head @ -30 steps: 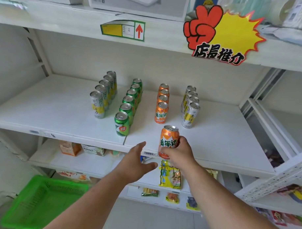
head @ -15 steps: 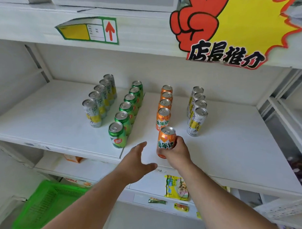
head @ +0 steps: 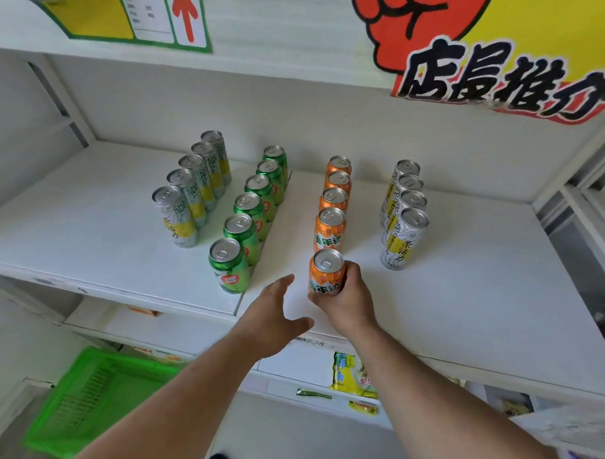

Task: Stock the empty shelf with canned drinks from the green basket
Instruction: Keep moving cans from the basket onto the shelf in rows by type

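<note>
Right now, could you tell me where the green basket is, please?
The green basket sits low at the head view's bottom left, below the stocked shelf and beside the left forearm.

At twelve to two o'clock you see a red-and-yellow promo sign [head: 499, 57] with bold black characters, hanging from the upper shelf edge. At eleven o'clock, a green-bordered price tag [head: 130, 17] with a red arrow pointing up. Toward five o'clock, on the lower shelf, a yellow snack packet [head: 349, 375] stands upright, with a small green sachet [head: 314, 394] and a yellow sachet [head: 363, 407] just below it.
</note>
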Demonstrator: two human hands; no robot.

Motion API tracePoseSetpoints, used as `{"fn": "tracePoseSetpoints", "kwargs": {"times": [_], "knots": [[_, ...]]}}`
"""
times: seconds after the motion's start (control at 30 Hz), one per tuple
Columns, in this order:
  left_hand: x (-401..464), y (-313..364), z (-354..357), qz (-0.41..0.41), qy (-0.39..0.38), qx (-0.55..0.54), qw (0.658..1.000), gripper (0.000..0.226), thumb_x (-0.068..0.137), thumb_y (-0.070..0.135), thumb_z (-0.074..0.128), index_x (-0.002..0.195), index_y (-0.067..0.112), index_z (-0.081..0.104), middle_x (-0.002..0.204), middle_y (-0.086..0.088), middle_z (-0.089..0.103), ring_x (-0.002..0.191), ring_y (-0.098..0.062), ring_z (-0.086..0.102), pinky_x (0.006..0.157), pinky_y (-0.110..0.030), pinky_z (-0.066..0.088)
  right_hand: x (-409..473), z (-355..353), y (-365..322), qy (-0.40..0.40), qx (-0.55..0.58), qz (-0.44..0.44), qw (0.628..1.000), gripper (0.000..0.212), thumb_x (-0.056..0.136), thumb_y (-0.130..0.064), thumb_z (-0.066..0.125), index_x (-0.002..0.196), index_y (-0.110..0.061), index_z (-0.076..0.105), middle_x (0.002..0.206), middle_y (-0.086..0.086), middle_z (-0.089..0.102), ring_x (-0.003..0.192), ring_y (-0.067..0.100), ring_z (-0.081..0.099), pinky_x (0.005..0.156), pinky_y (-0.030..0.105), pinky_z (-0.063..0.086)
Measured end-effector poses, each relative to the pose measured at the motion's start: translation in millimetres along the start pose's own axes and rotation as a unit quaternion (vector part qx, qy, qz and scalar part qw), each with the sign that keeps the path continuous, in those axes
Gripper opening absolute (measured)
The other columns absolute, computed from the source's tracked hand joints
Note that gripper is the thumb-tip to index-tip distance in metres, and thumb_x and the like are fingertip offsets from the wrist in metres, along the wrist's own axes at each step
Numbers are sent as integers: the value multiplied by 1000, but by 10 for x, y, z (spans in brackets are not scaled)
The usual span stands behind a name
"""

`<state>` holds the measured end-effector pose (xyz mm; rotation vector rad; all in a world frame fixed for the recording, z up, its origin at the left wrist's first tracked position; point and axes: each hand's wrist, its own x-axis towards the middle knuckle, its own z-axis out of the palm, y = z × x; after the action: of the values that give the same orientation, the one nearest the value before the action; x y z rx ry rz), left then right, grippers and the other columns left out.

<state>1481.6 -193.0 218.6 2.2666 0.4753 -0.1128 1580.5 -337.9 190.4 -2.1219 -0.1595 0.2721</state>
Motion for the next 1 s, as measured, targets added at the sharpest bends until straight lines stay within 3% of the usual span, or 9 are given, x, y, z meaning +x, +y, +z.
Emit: {"fn": "tracePoseSetpoints", "kwargs": {"times": [0.27,0.5,0.6,0.7,0.83,1.0], "knots": [[38,-75,81,-10,-11,-20,1000,97,77,44,80,155,32,24,154,2,36,138,-12,39,109,-33,42,-109,96,43,50,-16,17,998,80,63,-41,93,129,-24,51,124,-3,63,110,17,65,88,32,56],[147,-77,69,-7,-11,-17,1000,97,75,46,80,154,33,24,155,2,37,140,-12,37,108,-39,44,-31,179,-76,77,-20,47,996,64,70,-42,90,120,-24,55,118,-3,68,106,21,68,88,35,57],[221,-47,51,-1,-12,-14,1000,97,77,45,79,155,33,23,155,2,36,140,-13,38,105,-31,43,53,173,-125,79,-21,58,995,60,73,-41,88,120,-24,55,117,-4,69,107,22,68,87,33,56],[281,-27,25,0,-18,-15,1000,95,79,43,78,155,34,23,155,4,36,137,-14,41,85,-16,43,143,171,-179,83,-21,71,994,61,74,-40,89,122,-22,55,120,-2,69,109,23,68,88,33,55],[312,-25,-8,5,-14,-16,1000,95,79,44,78,155,33,23,155,3,37,139,-12,39,104,-24,39,232,181,-245,85,-26,77,993,63,75,-41,89,123,-21,53,122,-1,68,110,24,68,91,35,56],[317,-51,-27,5,-19,-15,1000,95,78,45,78,155,33,23,156,5,37,139,-10,38,106,-24,36,297,205,-296,87,-29,83,992,66,75,-41,90,125,-22,51,125,0,67,111,24,68,92,37,58]]}}
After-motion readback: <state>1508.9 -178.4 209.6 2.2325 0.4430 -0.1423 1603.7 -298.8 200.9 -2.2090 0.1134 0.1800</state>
